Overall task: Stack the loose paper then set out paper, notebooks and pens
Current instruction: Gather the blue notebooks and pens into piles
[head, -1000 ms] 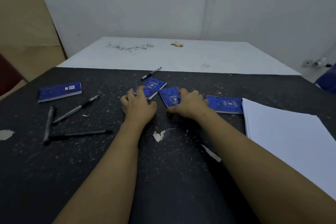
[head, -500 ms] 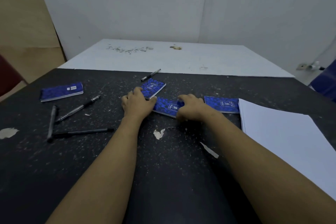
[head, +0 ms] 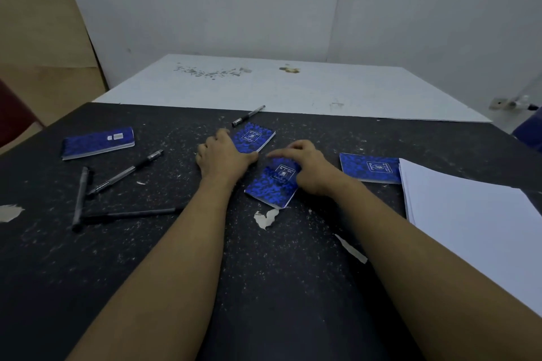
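Looks like the notebook stage: right hand (head: 308, 170) presses flat-fingered on a notebook (head: 269, 187), left hand (head: 224, 157) rests slack beside it, gripping nothing — next it probably needs sliding square.

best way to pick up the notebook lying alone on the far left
Pinch the left notebook across its short width from above, with the left hand, the nearer one: thumb on the near long edge where the pages show, fingers on the far edge. It lies flat on the table with nothing touching it, so both long edges look free.
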